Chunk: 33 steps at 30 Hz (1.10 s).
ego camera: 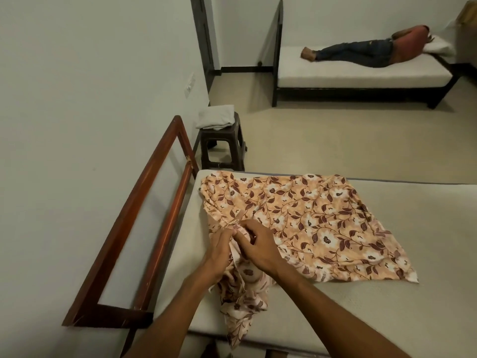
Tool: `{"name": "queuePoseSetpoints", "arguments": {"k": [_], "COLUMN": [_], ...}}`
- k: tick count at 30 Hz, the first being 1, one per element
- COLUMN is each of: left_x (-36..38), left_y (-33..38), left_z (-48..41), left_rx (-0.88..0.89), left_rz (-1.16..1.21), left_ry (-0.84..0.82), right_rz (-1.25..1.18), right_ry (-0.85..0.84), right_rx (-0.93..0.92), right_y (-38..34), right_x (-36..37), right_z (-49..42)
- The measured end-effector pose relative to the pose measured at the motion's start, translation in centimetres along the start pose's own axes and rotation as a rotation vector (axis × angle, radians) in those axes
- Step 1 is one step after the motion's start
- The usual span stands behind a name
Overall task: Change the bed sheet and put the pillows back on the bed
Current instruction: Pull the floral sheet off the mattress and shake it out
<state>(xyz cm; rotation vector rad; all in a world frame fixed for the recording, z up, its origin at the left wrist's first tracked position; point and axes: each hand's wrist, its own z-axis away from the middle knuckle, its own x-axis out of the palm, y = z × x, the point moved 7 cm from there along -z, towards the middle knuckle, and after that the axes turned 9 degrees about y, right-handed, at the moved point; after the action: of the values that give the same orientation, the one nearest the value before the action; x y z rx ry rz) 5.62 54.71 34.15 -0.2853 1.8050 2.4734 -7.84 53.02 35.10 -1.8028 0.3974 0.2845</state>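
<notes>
An orange floral cloth [309, 223] with brown leaves and white flowers lies spread over the near-left part of a bare grey mattress [400, 293]. Its near-left end is bunched and hangs over the mattress edge. My left hand [219, 250] and my right hand [254, 248] meet at that bunched edge, and the fingers of both pinch the fabric where frayed threads stick up. No pillow lies on this bed.
A brown wooden headboard frame [154, 210] stands between the mattress and the left wall. Beyond the bed, a dark plastic stool [223, 146] carries a folded white cloth [215, 117]. Across the open floor, a person [369, 49] lies on a second bed [361, 76].
</notes>
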Motion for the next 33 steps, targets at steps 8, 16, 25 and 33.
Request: {"name": "queuePoseSetpoints", "arguments": {"k": [8, 16, 25, 33], "left_x": [-1.3, -1.7, -2.9, -2.1], "left_y": [0.4, 3.1, 4.3, 9.5], "left_z": [-0.3, 1.0, -0.6, -1.3], "left_rx": [0.022, 0.24, 0.337, 0.678], "left_rz": [-0.029, -0.091, -0.223, -0.287], "left_ry": [0.049, 0.028, 0.268, 0.428], "right_rz": [0.121, -0.086, -0.001, -0.022], "right_ry": [0.061, 0.05, 0.055, 0.208], "right_rx": [-0.165, -0.136, -0.1, -0.081], "right_y": [-1.4, -4.2, -6.1, -9.0], "right_x": [0.5, -1.7, -4.0, -8.7], "right_z": [-0.9, -5.0, -10.1, -15.3]}}
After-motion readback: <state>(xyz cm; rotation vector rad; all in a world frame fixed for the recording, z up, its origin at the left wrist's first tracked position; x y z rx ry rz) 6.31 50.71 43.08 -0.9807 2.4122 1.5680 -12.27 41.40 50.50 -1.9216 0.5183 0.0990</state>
